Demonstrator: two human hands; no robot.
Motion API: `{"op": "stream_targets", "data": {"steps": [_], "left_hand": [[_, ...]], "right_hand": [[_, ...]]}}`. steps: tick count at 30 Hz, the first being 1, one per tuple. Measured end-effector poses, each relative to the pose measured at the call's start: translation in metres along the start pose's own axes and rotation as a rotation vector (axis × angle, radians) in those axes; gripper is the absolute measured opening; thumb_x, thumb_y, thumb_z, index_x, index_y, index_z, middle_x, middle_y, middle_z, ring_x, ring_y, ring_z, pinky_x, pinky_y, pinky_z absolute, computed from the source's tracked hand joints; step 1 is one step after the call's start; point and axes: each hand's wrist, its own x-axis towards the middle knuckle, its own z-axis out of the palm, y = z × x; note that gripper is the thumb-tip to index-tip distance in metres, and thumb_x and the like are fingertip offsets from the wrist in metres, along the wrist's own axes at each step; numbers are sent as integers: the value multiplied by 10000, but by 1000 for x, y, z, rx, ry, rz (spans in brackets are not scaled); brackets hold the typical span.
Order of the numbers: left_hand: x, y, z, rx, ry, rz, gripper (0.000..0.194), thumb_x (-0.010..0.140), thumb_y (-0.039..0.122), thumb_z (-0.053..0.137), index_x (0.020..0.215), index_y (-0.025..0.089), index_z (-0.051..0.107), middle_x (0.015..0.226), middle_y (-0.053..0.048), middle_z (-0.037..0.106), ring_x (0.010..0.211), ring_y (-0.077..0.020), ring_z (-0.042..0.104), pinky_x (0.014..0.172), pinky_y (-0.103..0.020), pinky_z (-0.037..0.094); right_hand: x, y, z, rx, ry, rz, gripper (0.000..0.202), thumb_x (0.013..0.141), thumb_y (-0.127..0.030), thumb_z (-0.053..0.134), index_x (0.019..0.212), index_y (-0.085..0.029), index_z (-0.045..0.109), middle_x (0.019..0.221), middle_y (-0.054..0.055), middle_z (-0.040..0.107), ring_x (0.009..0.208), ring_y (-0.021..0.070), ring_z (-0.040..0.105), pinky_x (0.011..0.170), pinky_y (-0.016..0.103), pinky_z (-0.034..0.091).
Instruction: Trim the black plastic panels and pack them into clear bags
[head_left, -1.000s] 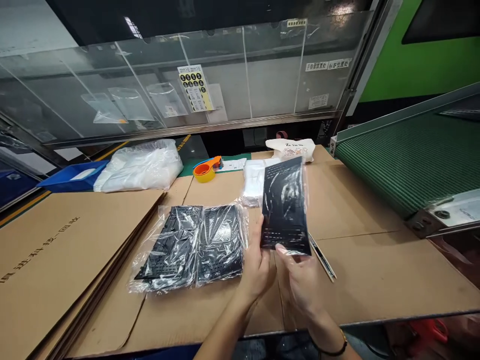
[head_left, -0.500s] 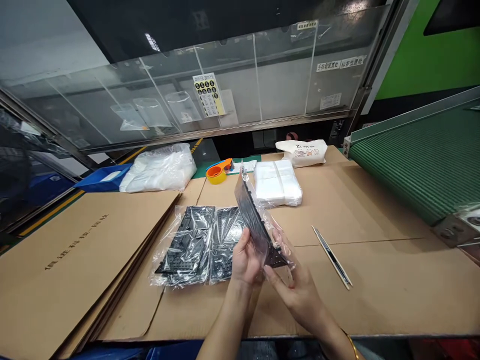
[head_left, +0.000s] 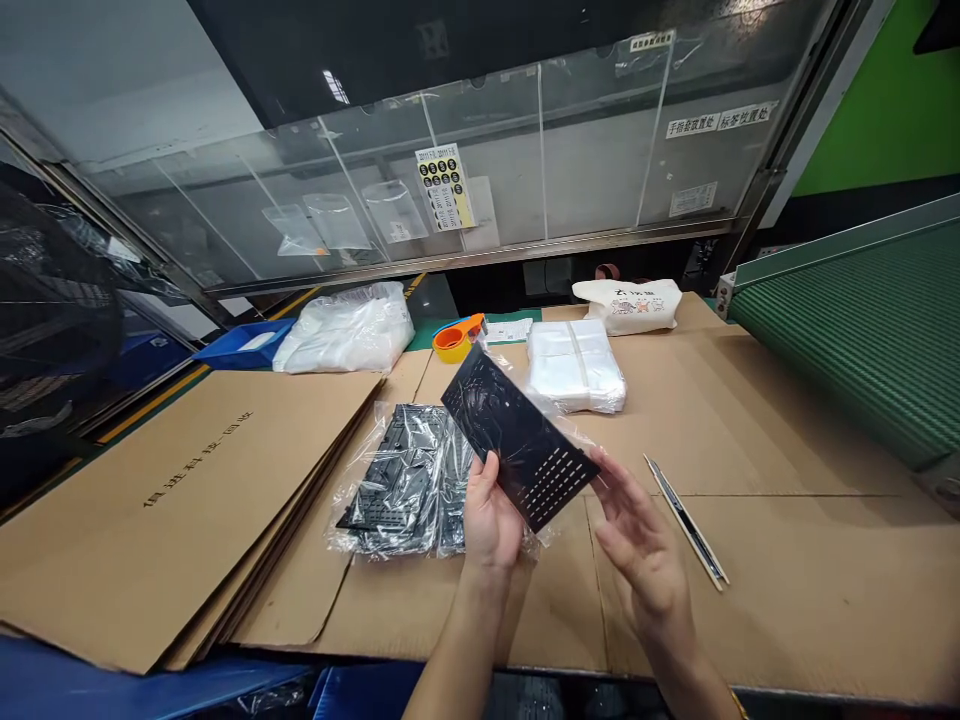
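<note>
My left hand (head_left: 493, 515) grips a flat black plastic panel (head_left: 517, 435) by its lower left edge, thumb on the front face. Clear plastic film wraps the panel, and rows of small slots run along its lower right end. My right hand (head_left: 641, 530) is at the panel's right corner, thumb and fingers apart, fingertips at or just behind that corner; whether they touch it I cannot tell. Behind my left hand, two more bagged black panels lie side by side: one bagged panel (head_left: 401, 480) on the left, and another bagged panel (head_left: 454, 500) partly hidden by the held one.
Flattened cardboard sheets (head_left: 225, 480) are stacked at left. A utility knife (head_left: 686, 523) lies right of my hands. Beyond are a bundle of clear bags (head_left: 576, 365), a tape dispenser (head_left: 459, 340), a white pouch (head_left: 630, 306) and a plastic-wrapped pack (head_left: 346, 330). A green conveyor (head_left: 862, 310) borders the right.
The panel has turned from nearly edge-on to show its broad slotted face. My right hand has moved right and loosened from the panel's lower end; my left hand keeps its grip.
</note>
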Motion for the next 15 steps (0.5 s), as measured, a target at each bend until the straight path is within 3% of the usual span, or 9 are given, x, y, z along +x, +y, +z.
{"op": "stream_targets", "data": {"steps": [3,6,11,15], "left_hand": [[-4,2,10,41,6,139,254,737,208,762,975,216,671,1005,-9,738,935,-140,682,902,-269,519],[-7,4,18,98,-34,240,319,739,254,776,1035,236,660,1062,-14,726,970,-153,675,915,-286,518],[-7,6,22,180,-85,290,306,740,324,785,1000,234,651,1049,-19,716,975,-172,664,889,-305,529],[-4,11,20,305,-160,247,352,688,416,816,917,198,660,867,-2,688,750,-119,636,627,-195,522]], "right_hand": [[8,0,1,123,123,53,423,806,-273,751,1220,-295,665,1341,37,575,1290,222,486,1158,405,294],[12,1,1,232,166,107,443,776,-265,774,1206,-298,671,1323,32,590,1286,209,490,1173,403,258],[13,-1,-3,276,204,149,473,761,-257,762,1222,-287,661,1305,42,604,1281,222,493,1173,440,251],[17,2,-13,284,262,136,420,742,-244,762,1153,-289,692,1259,31,632,1239,226,529,1116,435,365]]}}
